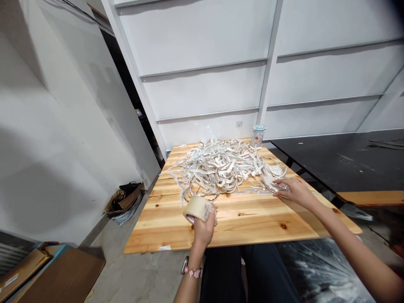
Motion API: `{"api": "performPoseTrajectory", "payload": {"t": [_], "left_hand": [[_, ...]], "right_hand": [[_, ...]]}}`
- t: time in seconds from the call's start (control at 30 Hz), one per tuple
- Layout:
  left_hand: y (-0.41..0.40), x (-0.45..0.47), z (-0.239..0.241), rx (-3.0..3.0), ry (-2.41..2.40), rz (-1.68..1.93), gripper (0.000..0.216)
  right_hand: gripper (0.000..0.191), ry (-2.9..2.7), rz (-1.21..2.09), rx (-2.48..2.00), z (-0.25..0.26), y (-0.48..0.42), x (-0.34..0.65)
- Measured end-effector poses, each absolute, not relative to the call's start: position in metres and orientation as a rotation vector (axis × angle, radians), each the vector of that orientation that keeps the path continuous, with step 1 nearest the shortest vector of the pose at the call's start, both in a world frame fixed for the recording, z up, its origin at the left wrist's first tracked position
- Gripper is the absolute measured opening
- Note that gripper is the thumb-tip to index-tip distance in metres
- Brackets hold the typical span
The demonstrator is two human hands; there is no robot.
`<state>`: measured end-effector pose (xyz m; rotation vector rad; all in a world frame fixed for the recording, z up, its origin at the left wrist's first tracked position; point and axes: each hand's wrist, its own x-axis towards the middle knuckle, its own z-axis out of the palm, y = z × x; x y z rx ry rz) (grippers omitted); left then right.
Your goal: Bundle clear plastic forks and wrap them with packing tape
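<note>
My left hand (204, 229) is closed around a roll of clear packing tape (197, 208), held just above the near part of the wooden table (252, 227). My right hand (292, 189) lies flat with fingers spread on the right end of a strip of tape that runs across the table. It touches the near right edge of a large pile of white curved strips (224, 166) heaped on the far half of the table.
A small jar with a pale blue lid (258, 135) stands at the table's far edge. White panelled walls stand behind and to the left. Cardboard boxes (47, 273) lie on the floor at lower left, a box of dark items (124, 200) by the wall.
</note>
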<state>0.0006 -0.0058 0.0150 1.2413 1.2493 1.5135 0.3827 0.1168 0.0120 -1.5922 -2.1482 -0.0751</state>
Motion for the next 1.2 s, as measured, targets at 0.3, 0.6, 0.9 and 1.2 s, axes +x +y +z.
{"api": "performPoseTrajectory", "payload": {"t": [0.3,0.6,0.9,1.2], "left_hand": [[-0.006,0.0,0.015,1.279,1.263,1.519,0.041],[-0.007,0.001,0.014,1.311,1.267,1.537,0.04],[-0.011,0.002,0.019,1.231,1.243,1.515,0.041],[-0.011,0.002,0.017,1.207,1.218,1.509,0.039]], "right_hand": [[0.043,-2.157,-0.093,-1.505,0.047,0.13,0.342],[0.023,-2.457,-0.049,-1.292,0.095,0.213,0.241],[0.028,-2.602,-0.116,-1.317,0.071,0.244,0.185],[0.033,-2.302,0.134,-1.22,0.085,0.243,0.196]]}}
